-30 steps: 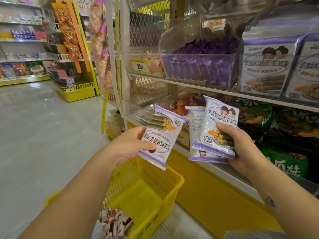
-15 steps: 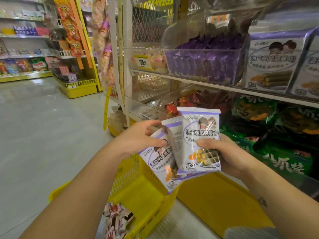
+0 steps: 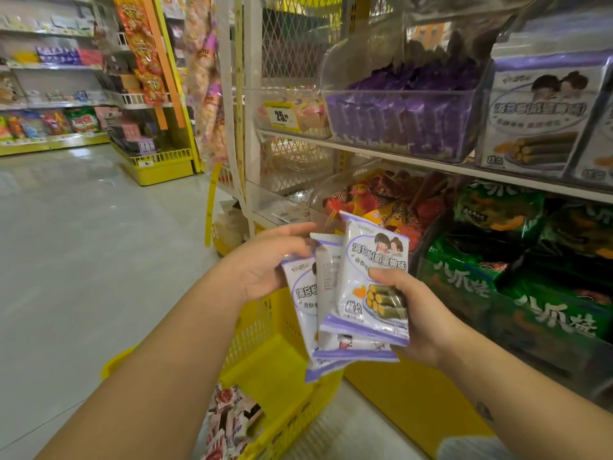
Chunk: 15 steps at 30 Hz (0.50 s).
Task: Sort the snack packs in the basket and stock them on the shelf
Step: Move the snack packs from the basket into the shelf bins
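- Your right hand (image 3: 421, 313) pinches the packs (image 3: 371, 283) low on their right side. The thumb lies flat across the front one's face and the fingers curl behind, so all three are clamped as one fan.
- Your left hand (image 3: 265, 263) curls round the top-left corner of the rearmost pack, fingers over its upper edge. It may be squaring that pack into the stack or getting ready to peel it off; I cannot tell which.
- The packs are in the air between your hands, above the basket (image 3: 262, 323) and just in front of the shelf (image 3: 398, 154), touching neither.
- You hold them upright and overlapping, print towards you, probably to check they are one kind. Front and rear show the same purple-and-white print; the middle one seems turned back to front.
- The big packs (image 3: 537, 107) on the upper shelf, right of the purple bin (image 3: 398, 117), carry that same print, so that spot looks like where these belong.
- Red-and-white packs (image 3: 229, 423) lie in the basket's near corner, so the sorting is not finished.
- The film looks glossy, and the rear pack hangs lowest. If your left hand lets go, it could slide out and drop into the basket.
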### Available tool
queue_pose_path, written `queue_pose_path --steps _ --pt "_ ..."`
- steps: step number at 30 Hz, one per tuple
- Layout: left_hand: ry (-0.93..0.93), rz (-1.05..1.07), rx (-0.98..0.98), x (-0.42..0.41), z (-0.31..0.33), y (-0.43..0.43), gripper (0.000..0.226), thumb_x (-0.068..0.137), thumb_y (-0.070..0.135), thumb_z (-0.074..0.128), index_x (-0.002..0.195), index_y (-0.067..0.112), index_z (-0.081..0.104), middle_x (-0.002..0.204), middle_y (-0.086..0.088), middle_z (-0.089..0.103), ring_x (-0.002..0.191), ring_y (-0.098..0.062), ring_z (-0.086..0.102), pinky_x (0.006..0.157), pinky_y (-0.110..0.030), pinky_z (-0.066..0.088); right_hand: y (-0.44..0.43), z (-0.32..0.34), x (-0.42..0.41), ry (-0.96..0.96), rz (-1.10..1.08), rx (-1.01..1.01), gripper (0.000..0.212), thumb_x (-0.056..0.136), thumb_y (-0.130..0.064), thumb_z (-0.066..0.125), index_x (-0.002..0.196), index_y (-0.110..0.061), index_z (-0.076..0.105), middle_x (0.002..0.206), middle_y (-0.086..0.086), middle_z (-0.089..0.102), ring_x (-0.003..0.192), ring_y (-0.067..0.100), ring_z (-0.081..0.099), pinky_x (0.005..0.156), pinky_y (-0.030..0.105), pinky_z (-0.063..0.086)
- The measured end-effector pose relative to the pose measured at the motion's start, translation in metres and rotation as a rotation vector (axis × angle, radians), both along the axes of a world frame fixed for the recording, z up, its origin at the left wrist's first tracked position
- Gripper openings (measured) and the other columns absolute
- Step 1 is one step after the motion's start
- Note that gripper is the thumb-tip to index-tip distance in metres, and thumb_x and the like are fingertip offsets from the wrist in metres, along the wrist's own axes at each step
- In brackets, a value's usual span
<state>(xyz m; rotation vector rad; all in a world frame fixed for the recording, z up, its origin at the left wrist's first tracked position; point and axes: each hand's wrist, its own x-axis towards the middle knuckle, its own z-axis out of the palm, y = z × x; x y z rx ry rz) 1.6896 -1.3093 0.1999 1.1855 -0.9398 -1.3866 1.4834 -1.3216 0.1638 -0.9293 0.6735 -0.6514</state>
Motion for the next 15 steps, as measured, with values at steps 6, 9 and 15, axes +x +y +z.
queue_pose_path --steps 6,9,15 --pt "-0.024 -0.014 -0.082 -0.017 -0.003 0.007 0.053 0.086 0.033 0.066 0.131 0.045 0.040 0.113 0.001 0.070 0.094 -0.019 0.070 0.066 -0.038 0.058 -0.018 -0.002 -0.004 -0.248 -0.187 0.001 0.016 0.068 -0.028 0.072 0.071 -0.013 0.076 0.080 0.009 0.072 0.072 0.027 0.071 0.070 0.043 0.060" --pt "-0.281 -0.174 -0.060 -0.036 -0.014 0.016 0.047 0.073 0.066 0.064 0.116 0.054 0.051 0.130 0.007 0.061 0.118 -0.021 0.059 0.096 -0.051 0.049 -0.022 -0.001 -0.007 -0.190 -0.185 -0.098 0.027 0.073 -0.029 0.069 0.093 -0.013 0.077 0.092 0.011 0.074 0.079 0.025 0.072 0.067 0.037 0.059" --pt "-0.164 -0.093 -0.060 -0.056 -0.030 0.014 0.056 0.072 0.052 0.076 0.121 0.039 0.052 0.116 0.012 0.068 0.108 -0.010 0.065 0.100 -0.043 0.048 -0.017 -0.001 -0.004 -0.027 -0.123 -0.337 0.034 0.083 -0.027 0.067 0.114 -0.014 0.069 0.110 0.011 0.071 0.097 0.027 0.070 0.069 0.028 0.057"
